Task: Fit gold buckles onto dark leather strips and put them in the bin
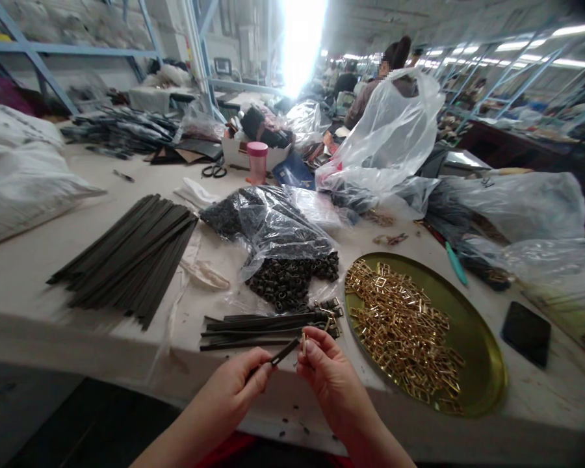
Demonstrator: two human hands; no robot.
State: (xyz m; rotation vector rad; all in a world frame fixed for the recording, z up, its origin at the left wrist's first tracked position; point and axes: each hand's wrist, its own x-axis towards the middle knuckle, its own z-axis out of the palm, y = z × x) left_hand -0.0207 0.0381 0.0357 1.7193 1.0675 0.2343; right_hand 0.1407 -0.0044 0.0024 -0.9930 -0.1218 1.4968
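Near the table's front edge my left hand [253, 377] pinches a dark strap [286, 351], whose end points up to the right and has a small slot. My right hand [324, 364] is closed on a small gold buckle [303, 343], close beside the strap's tip; whether the two touch I cannot tell. Just behind lie several straps with buckles [268, 324]. A pile of loose dark straps [131, 253] is at the left. To the right, an oval gold tray [485, 383] bears a heap of gold buckles [400, 318].
A clear plastic bag [283, 224] spills small black loops [287, 279] at the middle. Behind it are a pink-lidded jar [257, 162] and black scissors [214, 171]. A phone [526, 333] and a teal tool [455, 262] lie right. A white sack [24, 169] stands left. Another person [363, 104] is farther back.
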